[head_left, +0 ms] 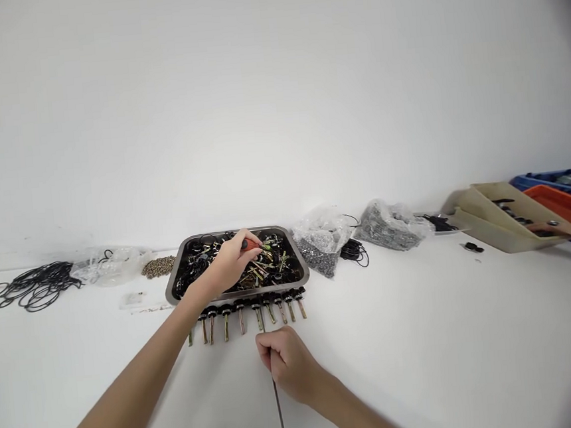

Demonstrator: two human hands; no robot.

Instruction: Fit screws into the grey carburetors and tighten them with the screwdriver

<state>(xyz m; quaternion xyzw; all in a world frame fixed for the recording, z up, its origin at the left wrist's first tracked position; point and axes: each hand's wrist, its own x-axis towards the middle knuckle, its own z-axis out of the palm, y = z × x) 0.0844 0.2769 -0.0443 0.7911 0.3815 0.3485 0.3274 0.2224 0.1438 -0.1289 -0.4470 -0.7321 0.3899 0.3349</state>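
The left hand [232,262] reaches into the metal tray [172,292], fingers pinched on a small part [254,244], while the right hand [289,365], fisted around a thin rod [280,414], rests on the white table [426,335] just before a row of bolts [247,314] lined along the tray's near edge.

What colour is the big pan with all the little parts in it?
The pan is shiny silver-grey metal, seen in the head view.
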